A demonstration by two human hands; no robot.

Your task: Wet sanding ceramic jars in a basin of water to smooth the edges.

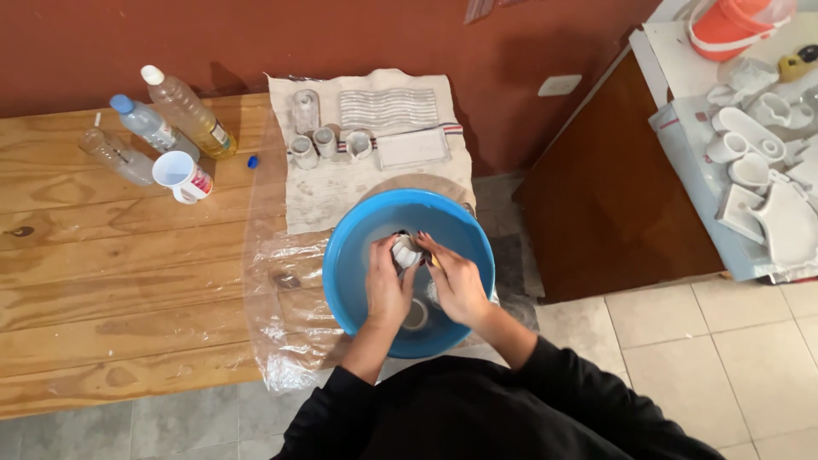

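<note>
Blue bowl (pixel 358 247) sits at the edge of the wooden counter (pixel 111 281), and both hands are over it with a small white ribbed mold (pixel 406 250). Left hand (pixel 388 290) has a closed grip round its underside, while the right hand (pixel 456 285) pinches its side with the fingertips. Can't really tell which way the mold points, it's mostly covered.

The scene is seen from a single head-worn camera, aimed steeply downward from above the person's own chest. The wooden counter (pixel 111 281) is taken in from the left edge to the middle, the red-brown wall (pixel 341 34) along the top, and the tiled floor (pixel 724 341) at lower right. Everything is viewed from within arm's reach.
</note>
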